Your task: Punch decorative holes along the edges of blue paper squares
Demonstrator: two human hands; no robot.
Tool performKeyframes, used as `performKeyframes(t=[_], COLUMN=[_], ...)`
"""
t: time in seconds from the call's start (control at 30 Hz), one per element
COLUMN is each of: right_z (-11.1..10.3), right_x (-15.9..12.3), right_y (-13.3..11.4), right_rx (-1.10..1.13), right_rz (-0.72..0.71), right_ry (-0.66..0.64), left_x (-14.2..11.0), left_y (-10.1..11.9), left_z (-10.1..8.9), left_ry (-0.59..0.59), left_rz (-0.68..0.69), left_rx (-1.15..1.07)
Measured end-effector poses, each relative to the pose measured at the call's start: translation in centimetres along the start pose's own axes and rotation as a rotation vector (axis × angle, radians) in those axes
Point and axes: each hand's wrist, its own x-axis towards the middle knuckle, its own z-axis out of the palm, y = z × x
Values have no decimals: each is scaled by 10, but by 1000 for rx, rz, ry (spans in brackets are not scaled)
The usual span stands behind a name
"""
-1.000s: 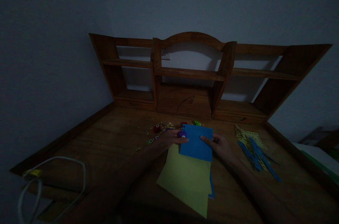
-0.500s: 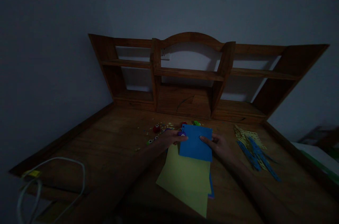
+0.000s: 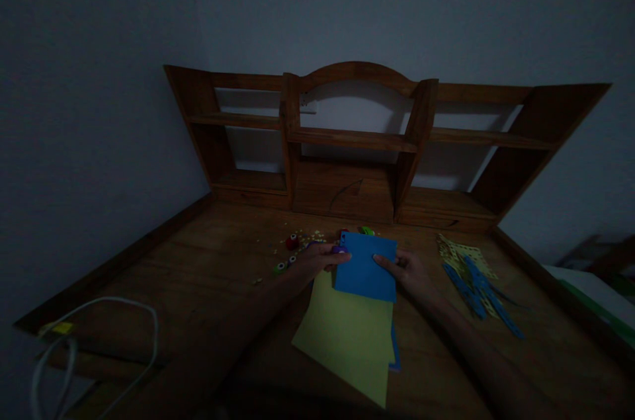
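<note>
A blue sheet of paper (image 3: 366, 274) is held up over the desk, with small punched holes at its upper left corner. My left hand (image 3: 320, 260) is closed on a small purple paper punch (image 3: 340, 250) at the sheet's left edge; the fingers partly cover it. On the right edge, my right hand (image 3: 407, 269) pinches the blue sheet, thumb on top and fingers beneath. Yellow paper (image 3: 347, 334) lies below, partly over another blue sheet (image 3: 395, 350). Beside my left hand are a red punch (image 3: 292, 242) and a green punch (image 3: 280, 268).
Small paper bits (image 3: 312, 235) are scattered behind my left hand. Another green punch (image 3: 367, 231) sits beyond the blue sheet. Punched yellow strips (image 3: 471, 258) and blue strips (image 3: 476, 284) lie at right. A wooden shelf (image 3: 347, 137) stands behind; a white cable (image 3: 153, 321) loops at left.
The view has shifted very slightly. Both hands, the purple paper punch and the blue sheet keep nearly the same places, and less of the punch's white spot shows now.
</note>
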Motion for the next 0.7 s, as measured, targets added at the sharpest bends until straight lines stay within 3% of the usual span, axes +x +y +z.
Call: performKeyframes(t=[0.23, 0.43, 0.5, 0.6, 0.7], right_z=[3, 3, 3, 0, -6], right_x=[0, 8, 13, 23, 30], right_y=[3, -14, -22, -29, -28], right_rx=[42, 91, 135, 103, -110], right_rz=[27, -167, -173, -141, -100], right_ry=[-5, 282, 309, 200, -61], left_x=[-2, -8, -10, -11, -10], left_y=[4, 12, 14, 15, 13], left_z=[4, 8, 9, 10, 10], left_ry=[-10, 10, 6, -4, 3], left_rz=[-4, 32, 37, 52, 60], left_rx=[-105, -119, -100, -81, -71])
